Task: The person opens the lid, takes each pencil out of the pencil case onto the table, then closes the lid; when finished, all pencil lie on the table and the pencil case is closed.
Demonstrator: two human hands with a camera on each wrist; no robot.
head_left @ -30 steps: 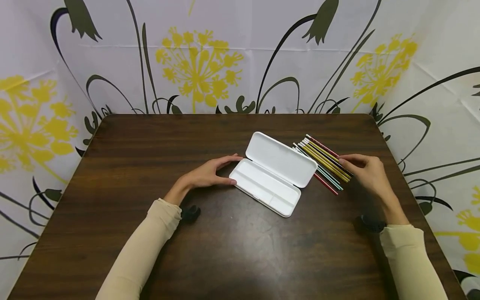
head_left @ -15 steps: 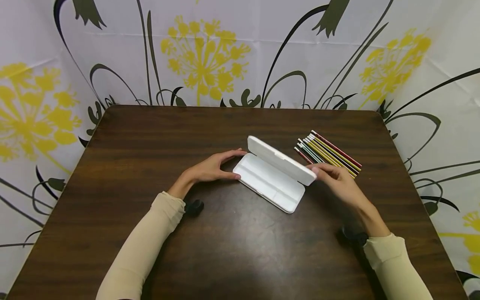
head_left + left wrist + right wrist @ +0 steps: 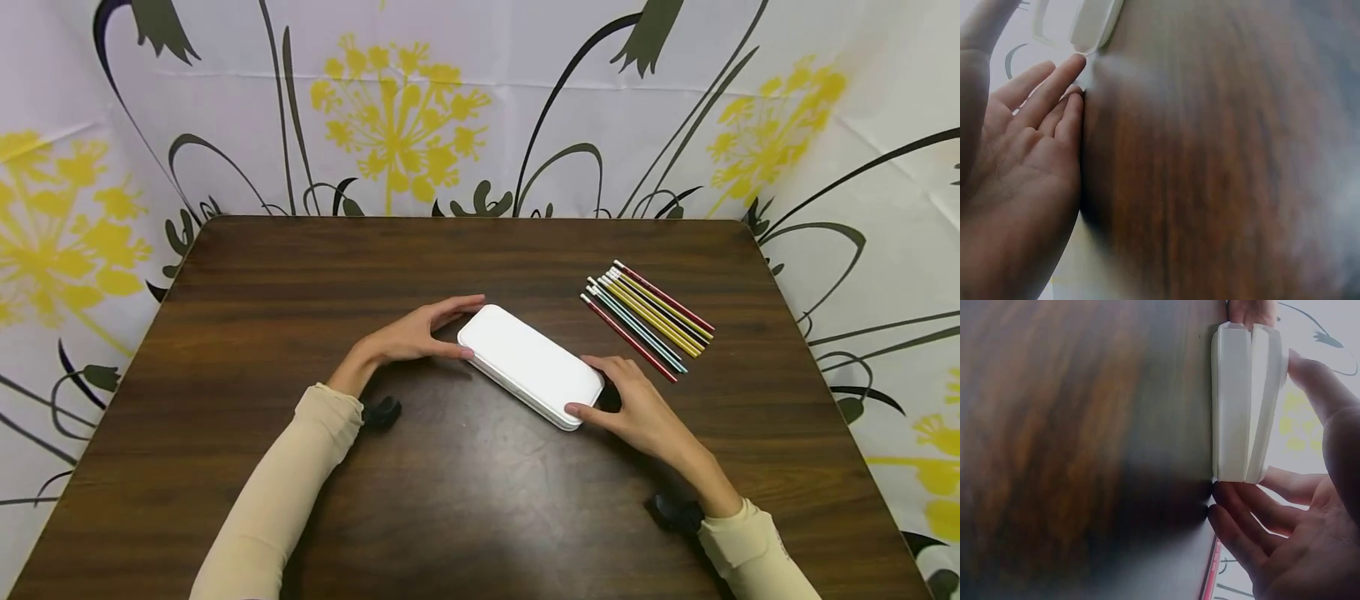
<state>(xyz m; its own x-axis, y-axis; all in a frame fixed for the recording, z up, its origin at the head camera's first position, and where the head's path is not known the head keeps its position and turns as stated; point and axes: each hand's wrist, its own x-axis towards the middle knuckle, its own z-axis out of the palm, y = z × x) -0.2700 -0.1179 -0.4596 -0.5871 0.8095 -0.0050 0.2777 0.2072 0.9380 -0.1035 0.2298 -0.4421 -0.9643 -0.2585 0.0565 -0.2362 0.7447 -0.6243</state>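
A white pencil case [image 3: 531, 362] lies at an angle mid-table with its lid down. The right wrist view shows a narrow gap still under the lid, wider towards its front edge. Around the case's right end, my right hand [image 3: 637, 408] has the thumb on the lid near the front corner and slightly bent fingers [image 3: 1254, 519] along the hinge side. At the opposite end, my left hand [image 3: 401, 337] has its thumb at the near corner, with the other fingers [image 3: 1050, 103] stretched rather straight beside the end. The lid hides the inside of the case.
Several pencils [image 3: 651, 317] in red, yellow, teal and dark colours lie side by side to the right of the case. Beneath everything is a dark wooden table [image 3: 300, 258]. A flower-patterned white cloth [image 3: 525, 50] hangs behind its far edge.
My right hand has left the pencils, swung the case's lid over from wide apart to down, and come to the case's right end. My left hand has stayed at the left end.
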